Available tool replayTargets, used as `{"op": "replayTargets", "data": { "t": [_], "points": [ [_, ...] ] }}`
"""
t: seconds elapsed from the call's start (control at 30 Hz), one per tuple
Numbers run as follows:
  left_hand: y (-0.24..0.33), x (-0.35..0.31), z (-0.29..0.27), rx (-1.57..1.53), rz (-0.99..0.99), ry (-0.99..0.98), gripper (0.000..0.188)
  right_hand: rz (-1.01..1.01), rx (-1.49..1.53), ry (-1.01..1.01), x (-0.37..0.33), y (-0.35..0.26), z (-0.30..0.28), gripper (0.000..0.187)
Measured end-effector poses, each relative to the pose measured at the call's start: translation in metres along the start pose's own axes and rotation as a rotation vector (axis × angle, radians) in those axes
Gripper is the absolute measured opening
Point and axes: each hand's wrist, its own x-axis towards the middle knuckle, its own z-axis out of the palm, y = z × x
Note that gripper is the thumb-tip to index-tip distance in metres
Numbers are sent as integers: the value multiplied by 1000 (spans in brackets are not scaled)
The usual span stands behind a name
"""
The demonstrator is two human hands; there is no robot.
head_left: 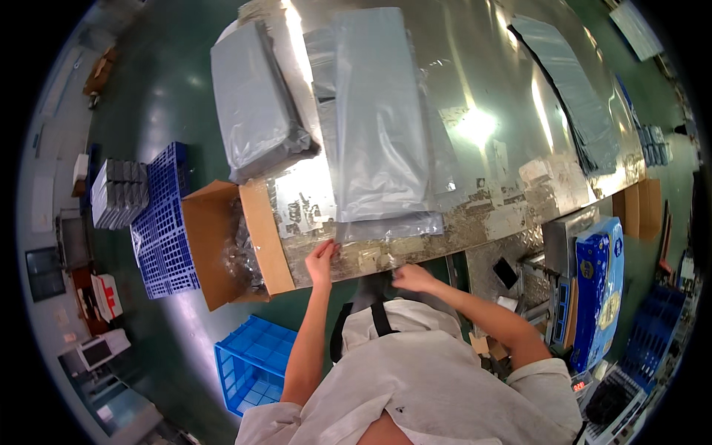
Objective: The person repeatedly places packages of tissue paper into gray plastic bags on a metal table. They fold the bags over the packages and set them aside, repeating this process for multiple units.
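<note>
A long grey plastic bag (378,119) lies on the metal table in front of me, its lower end forming a flat strip along the near side. My left hand (321,263) is at the bag's near left corner, fingers drawn together in a pinch; what they grip, if anything, is too small to make out. At the table's front edge, close to my body, my right hand (414,278) is closed, its fingertips pointing left. A faint clear glint shows just above it, and I cannot tell what it holds. Other grey plastic sheets (320,63) lie partly under the bag.
A thick stack of grey bags (256,104) is at the table's left, more grey sheets (567,89) at its right. An open cardboard box (268,237) with clear plastic inside meets the left edge. A blue crate (256,363) stands below; a blue package (597,293) sits right.
</note>
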Motion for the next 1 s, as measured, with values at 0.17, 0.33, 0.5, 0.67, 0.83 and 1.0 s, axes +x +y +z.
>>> {"op": "replayTargets", "data": {
  "t": [0.17, 0.33, 0.5, 0.67, 0.83, 1.0],
  "points": [
    [-5, -8, -1, 223, -50, -122, 20, 400, -458, -173, -131, 125, -44, 31],
    [14, -53, 46, 832, 405, -465, 32, 199, -808, -890, -182, 115, -84, 28],
    [75, -109, 148, 588, 728, -1112, 76, -315, -437, -425, -134, -75, -153, 19],
    [67, -101, 110, 209, 171, -988, 21, -551, -132, -3, -87, -200, -202, 15],
    [97, -79, -16, -472, -302, -682, 32, -484, -91, 13, -23, -250, -162, 15],
    [112, -54, -143, -433, -154, -457, 31, -528, -109, -123, 57, -299, -90, 19]
  ]
}}
